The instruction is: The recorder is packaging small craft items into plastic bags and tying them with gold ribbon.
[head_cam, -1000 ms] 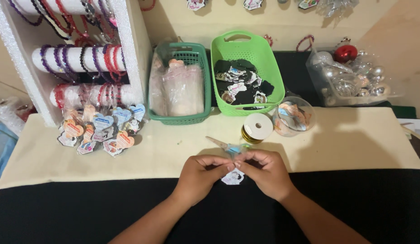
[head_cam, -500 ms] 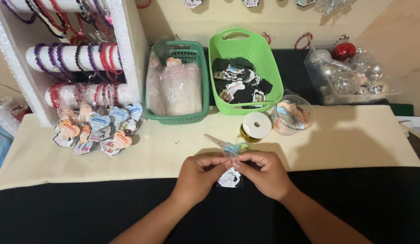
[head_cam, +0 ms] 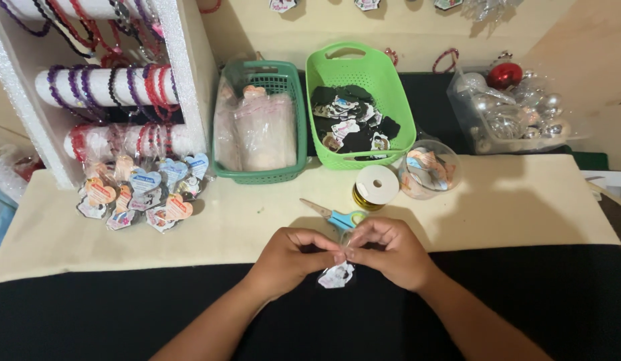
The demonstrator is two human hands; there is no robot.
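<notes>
Two hands pinch one small packet

Both our hands meet at the desk's [head_cam: 498, 200] front edge: left hand [head_cam: 292, 257] and right hand [head_cam: 389, 251] each hold a clenched grip on the small clear packet [head_cam: 337, 274], which hangs between them over the black cloth [head_cam: 90, 314]. Scissors [head_cam: 337, 216] lie just behind.

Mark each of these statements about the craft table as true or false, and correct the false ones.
1. Both hands, left hand and right hand, pinch a small clear packet. True.
2. The scissors lie inside the light green basket. False: they lie on the cream cloth, just beyond the hands.
3. The dark green basket holds clear bags. True.
4. The ribbon spool stands left of the dark green basket. False: it stands right of it.
</notes>
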